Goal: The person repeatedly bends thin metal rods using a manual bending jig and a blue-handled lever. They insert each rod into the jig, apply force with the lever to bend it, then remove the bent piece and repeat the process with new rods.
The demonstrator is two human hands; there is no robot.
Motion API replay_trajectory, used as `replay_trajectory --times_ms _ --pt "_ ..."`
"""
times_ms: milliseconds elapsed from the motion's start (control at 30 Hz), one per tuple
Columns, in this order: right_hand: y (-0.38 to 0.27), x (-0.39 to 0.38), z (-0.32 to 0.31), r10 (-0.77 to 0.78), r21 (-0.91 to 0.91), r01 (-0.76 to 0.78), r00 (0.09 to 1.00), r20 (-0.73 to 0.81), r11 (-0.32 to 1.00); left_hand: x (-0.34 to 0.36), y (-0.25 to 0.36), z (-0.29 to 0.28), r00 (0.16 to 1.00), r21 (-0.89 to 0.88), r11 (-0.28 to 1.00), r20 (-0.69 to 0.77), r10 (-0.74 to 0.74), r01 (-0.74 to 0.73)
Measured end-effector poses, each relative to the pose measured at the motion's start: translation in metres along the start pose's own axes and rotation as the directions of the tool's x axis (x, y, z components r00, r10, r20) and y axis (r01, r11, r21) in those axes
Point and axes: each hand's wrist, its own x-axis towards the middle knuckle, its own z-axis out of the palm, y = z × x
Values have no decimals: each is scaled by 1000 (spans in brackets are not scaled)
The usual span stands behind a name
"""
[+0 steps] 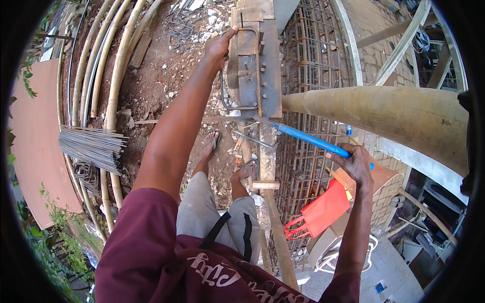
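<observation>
My left hand [221, 48] reaches far forward, its fingers closed on the upper corner of a bent steel rod loop [240, 108]. The loop is roughly rectangular and lies over a wooden bench plank [273, 60] studded with short metal pegs. My right hand [356, 162] grips the outer end of a blue-handled bending bar [308, 139]. The bar slants down to the right, and its dark metal tip sits by the plank's near end, close to the loop's lower corner. Whether the tip hooks onto the rod I cannot tell.
Tied rebar cages [313, 65] lie right of the bench under a thick bamboo pole [384, 107]. A bundle of cut rods [93, 149] and long bamboo poles [121, 65] lie left. A red bag [323, 209] hangs near my right forearm. My sandalled feet stand on rubble-strewn soil.
</observation>
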Motion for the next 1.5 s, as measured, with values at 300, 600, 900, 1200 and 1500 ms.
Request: replay_trajectory --times_ms 300,600,900,1200,1500 --pt "-12 -22 17 136 -28 -137 990 -42 990 2 3 -2 1000 35 999 20 -11 10" --pt "26 -57 92 304 -20 -322 911 -277 946 2 0 0 995 -25 998 75 59 -57" --pt "-207 -125 253 837 450 -705 447 -317 547 27 -16 7 992 -114 988 53 114 -108" --pt "-152 -165 232 744 320 -672 577 -337 667 29 -16 10 998 -23 999 -29 47 -48" --pt "-104 -148 195 433 332 -620 758 489 711 5 -8 1 993 -56 993 42 108 -106"
